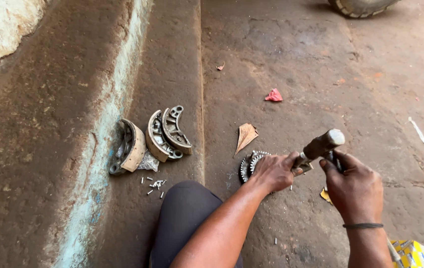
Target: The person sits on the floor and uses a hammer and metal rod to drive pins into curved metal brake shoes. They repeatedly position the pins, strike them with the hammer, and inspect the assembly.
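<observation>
My left hand presses down on a toothed metal sprocket that lies on the concrete floor, and its fingers pinch a small metal piece beside the sprocket. My right hand is closed around a wooden-handled tool, likely a hammer; the handle end points up and away, and the head is hidden behind the hand. A thin dark band circles my right wrist.
Three curved brake shoes lean on a raised step at the left, with several small rivets scattered below them. A dry leaf, a red scrap, a yellow box, my knee and a tyre are around.
</observation>
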